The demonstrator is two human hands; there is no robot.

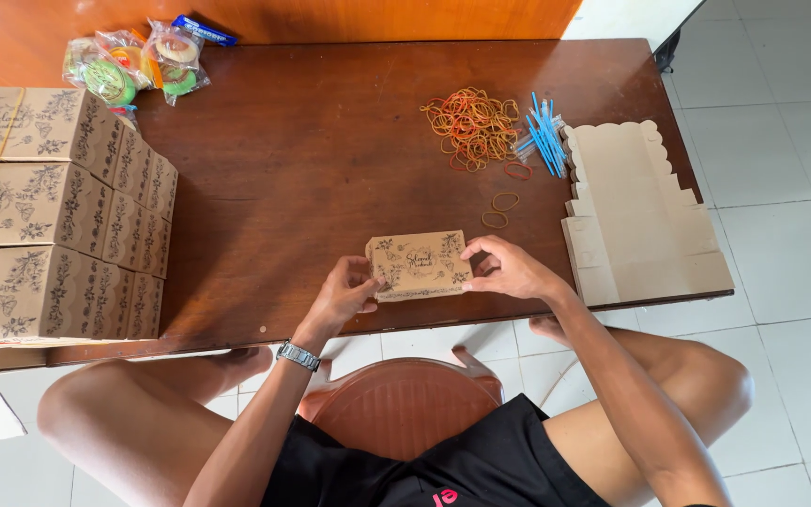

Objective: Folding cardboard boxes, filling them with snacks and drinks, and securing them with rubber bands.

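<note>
A small brown cardboard box [419,264] with a dark floral print rests on the dark wooden table [330,150] near its front edge. My left hand [343,295], with a metal watch at the wrist, grips the box's left end. My right hand [509,270] pinches its right end with thumb and fingers. The box is closed and lies flat between both hands.
Stacks of finished printed boxes [53,211], some bound with rubber bands, fill the left side. Wrapped snacks [133,61] lie at the back left. A heap of rubber bands [469,124], blue plastic sticks [544,136] and flat unfolded cardboard blanks [635,216] sit on the right.
</note>
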